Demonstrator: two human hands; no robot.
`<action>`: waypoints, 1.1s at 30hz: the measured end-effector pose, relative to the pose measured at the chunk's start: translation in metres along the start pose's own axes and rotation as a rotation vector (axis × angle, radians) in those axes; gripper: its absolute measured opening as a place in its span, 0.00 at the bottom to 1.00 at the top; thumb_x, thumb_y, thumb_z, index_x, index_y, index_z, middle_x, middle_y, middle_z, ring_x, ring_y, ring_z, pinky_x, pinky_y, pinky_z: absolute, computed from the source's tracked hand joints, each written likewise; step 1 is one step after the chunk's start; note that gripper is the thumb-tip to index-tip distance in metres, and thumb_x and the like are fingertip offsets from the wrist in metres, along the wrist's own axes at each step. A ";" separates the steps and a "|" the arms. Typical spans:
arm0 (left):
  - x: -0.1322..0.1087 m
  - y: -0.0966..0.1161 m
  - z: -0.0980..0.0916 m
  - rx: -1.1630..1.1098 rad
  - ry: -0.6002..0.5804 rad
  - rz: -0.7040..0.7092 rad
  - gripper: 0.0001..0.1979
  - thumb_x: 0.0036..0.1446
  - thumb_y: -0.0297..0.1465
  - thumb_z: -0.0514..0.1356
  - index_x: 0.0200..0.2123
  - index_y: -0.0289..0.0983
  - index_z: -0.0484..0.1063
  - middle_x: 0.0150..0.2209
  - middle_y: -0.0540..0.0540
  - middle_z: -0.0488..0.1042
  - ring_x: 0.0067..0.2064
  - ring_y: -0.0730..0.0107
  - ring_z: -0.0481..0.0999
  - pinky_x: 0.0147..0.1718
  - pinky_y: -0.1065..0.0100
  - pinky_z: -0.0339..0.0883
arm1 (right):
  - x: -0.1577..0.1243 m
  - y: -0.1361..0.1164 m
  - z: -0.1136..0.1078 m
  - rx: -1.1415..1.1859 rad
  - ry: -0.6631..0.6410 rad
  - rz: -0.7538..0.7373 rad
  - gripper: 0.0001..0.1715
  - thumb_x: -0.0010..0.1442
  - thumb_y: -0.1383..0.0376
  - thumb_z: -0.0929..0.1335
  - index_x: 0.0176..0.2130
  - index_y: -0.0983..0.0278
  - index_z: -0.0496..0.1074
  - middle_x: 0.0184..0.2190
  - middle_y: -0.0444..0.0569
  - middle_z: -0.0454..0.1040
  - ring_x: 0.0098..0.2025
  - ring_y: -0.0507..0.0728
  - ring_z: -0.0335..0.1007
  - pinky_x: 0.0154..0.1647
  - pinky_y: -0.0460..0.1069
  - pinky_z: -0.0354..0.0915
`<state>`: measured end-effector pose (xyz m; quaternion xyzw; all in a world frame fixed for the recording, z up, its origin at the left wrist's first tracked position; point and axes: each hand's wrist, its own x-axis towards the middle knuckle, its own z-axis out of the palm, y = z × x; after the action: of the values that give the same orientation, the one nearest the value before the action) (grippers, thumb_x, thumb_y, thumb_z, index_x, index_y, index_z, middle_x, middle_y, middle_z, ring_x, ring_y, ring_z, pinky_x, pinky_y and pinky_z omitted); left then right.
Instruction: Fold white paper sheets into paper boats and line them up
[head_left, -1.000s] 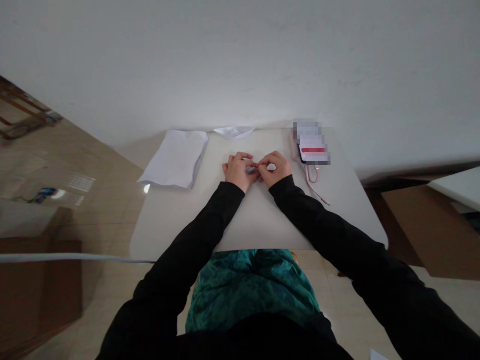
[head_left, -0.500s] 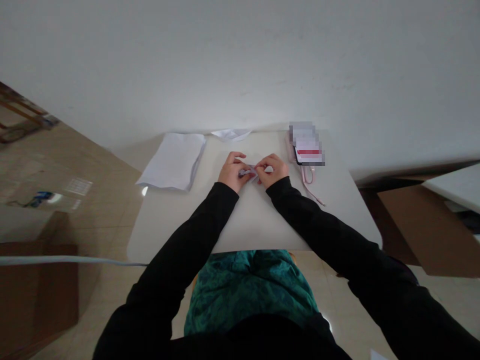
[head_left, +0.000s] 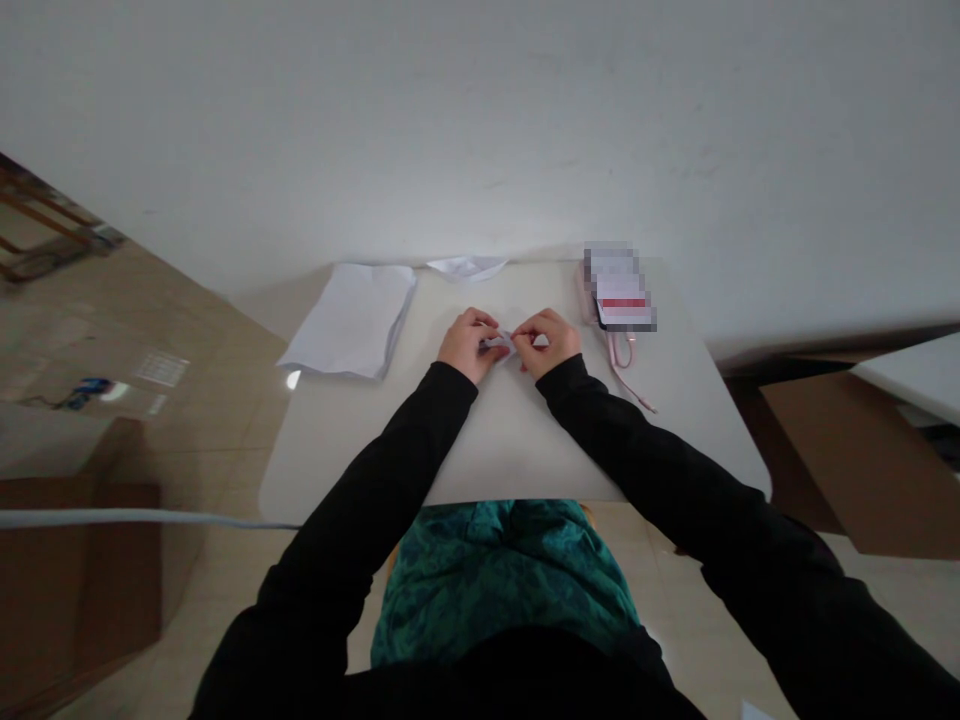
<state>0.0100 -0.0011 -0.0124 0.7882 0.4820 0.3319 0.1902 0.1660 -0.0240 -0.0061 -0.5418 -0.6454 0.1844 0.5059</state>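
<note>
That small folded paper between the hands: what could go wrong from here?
The small folded paper is pinched between the left hand and the right hand, so it might tear or slip from the fingertips. The pink cable lies close to the right hand and could catch on the right sleeve. The loose white paper stack sits at the edge of the table and might slide off if bumped.

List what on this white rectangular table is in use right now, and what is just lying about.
In use: left hand, right hand, small folded white paper pinched between them.

Lying about: flat stack of white paper sheets, folded white paper piece at the far edge, pink cable, pixelated device.
</note>
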 end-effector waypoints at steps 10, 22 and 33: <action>0.001 0.004 -0.004 -0.136 0.286 -0.245 0.22 0.41 0.26 0.67 0.40 0.40 0.64 0.44 0.46 0.68 0.36 0.73 0.72 0.32 0.69 0.71 | 0.001 -0.001 -0.012 0.039 -0.286 -0.291 0.10 0.50 0.71 0.63 0.30 0.64 0.74 0.26 0.45 0.72 0.23 0.48 0.64 0.24 0.44 0.63; 0.006 0.022 -0.021 -0.188 0.127 -0.289 0.07 0.49 0.33 0.64 0.28 0.34 0.77 0.45 0.41 0.76 0.42 0.67 0.77 0.35 0.69 0.75 | -0.001 0.004 0.000 0.025 -0.275 -0.543 0.08 0.58 0.66 0.63 0.32 0.63 0.73 0.26 0.47 0.71 0.26 0.50 0.64 0.29 0.46 0.66; 0.005 0.016 -0.026 0.022 -0.052 -0.177 0.10 0.53 0.39 0.62 0.31 0.39 0.79 0.39 0.45 0.79 0.37 0.64 0.77 0.35 0.66 0.70 | -0.007 -0.010 -0.010 0.233 -0.266 -0.307 0.09 0.50 0.74 0.63 0.26 0.64 0.70 0.25 0.44 0.75 0.27 0.50 0.71 0.33 0.47 0.69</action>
<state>0.0034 -0.0044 0.0178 0.7528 0.5485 0.2879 0.2227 0.1690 -0.0365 0.0028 -0.3462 -0.7555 0.2484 0.4977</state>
